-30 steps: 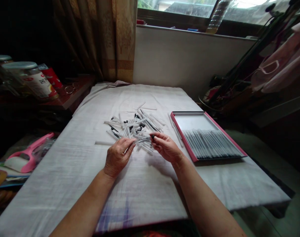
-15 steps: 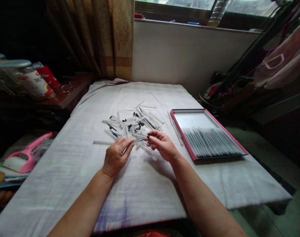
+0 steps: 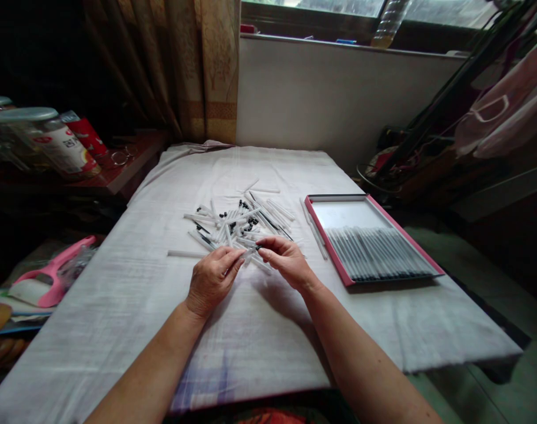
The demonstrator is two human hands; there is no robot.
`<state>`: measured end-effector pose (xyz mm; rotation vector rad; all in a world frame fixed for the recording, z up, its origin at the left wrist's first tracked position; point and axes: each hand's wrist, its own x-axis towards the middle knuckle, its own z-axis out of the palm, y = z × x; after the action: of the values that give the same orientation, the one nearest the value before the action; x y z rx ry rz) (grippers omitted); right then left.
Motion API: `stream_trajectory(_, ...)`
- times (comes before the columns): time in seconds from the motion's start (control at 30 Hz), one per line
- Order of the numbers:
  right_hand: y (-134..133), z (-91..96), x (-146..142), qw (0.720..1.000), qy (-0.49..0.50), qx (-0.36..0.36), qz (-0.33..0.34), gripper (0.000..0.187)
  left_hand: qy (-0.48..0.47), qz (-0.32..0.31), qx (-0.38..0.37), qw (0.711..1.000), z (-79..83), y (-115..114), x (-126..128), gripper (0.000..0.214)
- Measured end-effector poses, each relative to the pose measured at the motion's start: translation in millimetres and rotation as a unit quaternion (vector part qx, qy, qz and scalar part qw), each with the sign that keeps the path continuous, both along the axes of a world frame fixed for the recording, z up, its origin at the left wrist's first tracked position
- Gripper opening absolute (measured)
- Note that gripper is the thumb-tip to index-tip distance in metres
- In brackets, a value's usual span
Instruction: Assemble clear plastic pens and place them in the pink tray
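My left hand [image 3: 214, 277] is closed in a pinch around a clear pen barrel, mostly covered by the fingers. Facing it, my right hand [image 3: 287, 262] pinches a small black pen part [image 3: 258, 247] between thumb and fingertips, right by the barrel's end. Whether the two parts touch is too small to make out. Just beyond the hands lies a loose pile of clear pen barrels [image 3: 224, 234], mixed with dark, thin refills [image 3: 279, 228] and small black caps [image 3: 252, 222].
To the right, a pink-edged box [image 3: 334, 253] holds a row of clear pens [image 3: 378, 253]. Two loose barrels [image 3: 315, 232] lie along its left side. A whitish cloth [image 3: 131, 312] covers the table. At left are jars [image 3: 59, 147] and a pink-handled item [image 3: 54, 274].
My right hand has moved slightly left, toward my left hand. The thin dark rod seen between them is now mostly out of sight, and the black part sits nearer the barrel.
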<state>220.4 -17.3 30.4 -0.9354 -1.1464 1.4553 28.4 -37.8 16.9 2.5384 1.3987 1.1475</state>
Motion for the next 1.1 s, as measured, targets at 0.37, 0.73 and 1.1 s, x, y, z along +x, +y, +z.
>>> stream_trajectory(0.37,3,-12.0,4,0.994,-0.065,0.085,-0.011,0.023,0.009,-0.003,-0.008,1.0,-1.8,0,0,0.023)
stream_trajectory(0.73,6,-17.4,8,0.991,-0.091,0.099,-0.006,0.026,0.015,-0.003,-0.003,1.0,-1.6,0,0,0.023)
stream_trajectory(1.1,4,-14.4,9,0.989,-0.106,0.102,-0.016,0.025,0.024,0.0,-0.009,1.0,-1.4,-1,0,0.023)
